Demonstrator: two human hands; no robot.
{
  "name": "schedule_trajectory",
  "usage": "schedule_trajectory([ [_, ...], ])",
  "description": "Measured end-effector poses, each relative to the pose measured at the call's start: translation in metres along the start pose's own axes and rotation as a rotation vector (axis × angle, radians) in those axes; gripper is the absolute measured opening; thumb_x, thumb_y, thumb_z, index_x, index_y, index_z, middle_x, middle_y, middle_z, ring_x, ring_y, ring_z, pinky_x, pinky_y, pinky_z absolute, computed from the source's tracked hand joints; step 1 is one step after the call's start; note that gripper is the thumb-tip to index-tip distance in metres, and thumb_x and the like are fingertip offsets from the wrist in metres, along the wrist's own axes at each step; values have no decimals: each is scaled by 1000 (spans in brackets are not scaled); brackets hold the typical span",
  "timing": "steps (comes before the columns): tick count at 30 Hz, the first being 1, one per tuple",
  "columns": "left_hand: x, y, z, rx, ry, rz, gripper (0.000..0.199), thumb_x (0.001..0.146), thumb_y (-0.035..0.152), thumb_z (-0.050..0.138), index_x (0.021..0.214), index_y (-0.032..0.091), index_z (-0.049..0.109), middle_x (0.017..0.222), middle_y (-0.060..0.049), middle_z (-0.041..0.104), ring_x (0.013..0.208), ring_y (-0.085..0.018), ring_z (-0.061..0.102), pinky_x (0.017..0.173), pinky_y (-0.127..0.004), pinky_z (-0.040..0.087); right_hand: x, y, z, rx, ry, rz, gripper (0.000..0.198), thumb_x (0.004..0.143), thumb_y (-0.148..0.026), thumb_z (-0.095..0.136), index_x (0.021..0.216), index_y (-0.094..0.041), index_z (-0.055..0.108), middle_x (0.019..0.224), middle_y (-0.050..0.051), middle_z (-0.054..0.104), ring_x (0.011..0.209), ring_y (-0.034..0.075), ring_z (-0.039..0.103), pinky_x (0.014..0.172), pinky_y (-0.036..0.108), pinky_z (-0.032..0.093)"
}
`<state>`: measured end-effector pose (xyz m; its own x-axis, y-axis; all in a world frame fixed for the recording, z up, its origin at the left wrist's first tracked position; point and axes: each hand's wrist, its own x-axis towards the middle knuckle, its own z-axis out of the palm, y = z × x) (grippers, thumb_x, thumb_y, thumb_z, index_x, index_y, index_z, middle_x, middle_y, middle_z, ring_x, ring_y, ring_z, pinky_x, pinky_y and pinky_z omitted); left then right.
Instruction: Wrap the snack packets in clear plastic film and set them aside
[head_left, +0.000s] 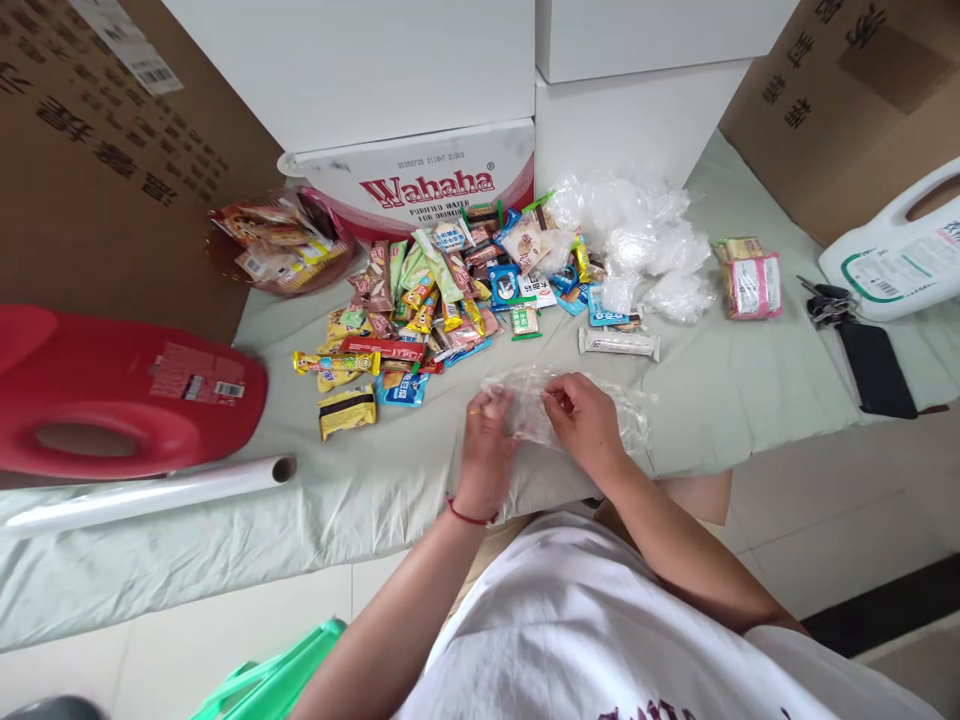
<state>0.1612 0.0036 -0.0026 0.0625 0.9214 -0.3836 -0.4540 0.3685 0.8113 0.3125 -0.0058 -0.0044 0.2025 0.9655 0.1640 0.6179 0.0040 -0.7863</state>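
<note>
A thin, crumpled clear plastic bag is spread over the table's front part, between and beyond my hands. My right hand pinches it, thumb and forefinger pressed together. On the bag's left end is my left hand, fingers curled, with the film partly covering the fingertips. Whether those fingers are inside the bag or under it I cannot tell. Just past my hands lies a white wrapped bar. A pile of small wrapped snacks spreads beyond them to the left, in yellow, green, blue and brown packets.
Bunched clear plastic bags lie right of the snacks. A pink-edged packet, keys and a black phone are farther right. Left are a red jug, a film roll and a snack-filled basket. Boxes stand behind.
</note>
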Motion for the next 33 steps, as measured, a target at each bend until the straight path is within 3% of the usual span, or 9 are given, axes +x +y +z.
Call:
schedule_trajectory([
  [2,-3,-11,3,104,79,25,52,72,43,87,114,27,62,140,-9,61,135,-29,56,81,-32,58,-1,-6,4,101,42,54,9,93,-27,59,89,-22,66,83,2,65,70,16,58,68,30,44],
  [5,2,-16,3,95,122,-2,27,80,42,77,91,23,62,100,-5,69,97,-20,67,70,-27,54,1,-11,0,330,6,155,10,88,-32,64,85,-22,65,83,1,64,72,16,57,68,29,45],
  [13,27,5,-6,-46,215,94,26,90,40,64,77,22,51,67,5,53,56,-10,52,54,-22,43,2,-10,-35,1030,-312,686,34,63,-37,87,74,-20,61,80,2,71,69,13,63,65,26,52],
  [17,33,13,-11,61,247,3,28,95,36,57,72,23,50,56,7,39,42,-9,32,42,-23,26,12,-5,-49,1150,-402,758,30,61,-28,85,77,-20,61,67,-3,64,50,6,46,44,17,34],
  [19,34,16,-12,118,229,14,27,96,36,57,72,23,52,53,8,33,39,-9,24,40,-24,20,22,1,-53,1160,-354,758,30,59,-25,84,78,-20,61,67,-4,62,50,6,42,43,16,30],
  [24,32,18,-14,245,302,151,27,97,40,55,76,24,48,52,9,31,42,-11,28,42,-25,22,25,12,-55,845,268,576,38,61,-38,88,75,-22,57,71,-5,57,61,9,49,49,19,39],
  [26,31,14,-13,276,336,202,28,99,44,53,79,25,48,53,9,33,44,-11,31,44,-24,25,9,6,-49,746,182,545,41,73,-58,80,77,-23,60,76,-1,60,66,12,52,49,21,41],
  [29,26,4,-7,376,334,310,29,101,47,52,82,25,49,58,8,40,50,-12,37,50,-25,30,-21,-11,-24,642,-147,517,52,80,-73,68,91,-22,69,99,8,71,87,21,63,62,29,53],
  [33,22,-5,-1,460,268,388,28,100,46,55,82,25,50,63,6,47,57,-13,43,54,-25,33,-30,-24,11,483,-84,416,44,81,-62,71,95,-21,70,97,7,72,87,21,63,78,35,54],
])
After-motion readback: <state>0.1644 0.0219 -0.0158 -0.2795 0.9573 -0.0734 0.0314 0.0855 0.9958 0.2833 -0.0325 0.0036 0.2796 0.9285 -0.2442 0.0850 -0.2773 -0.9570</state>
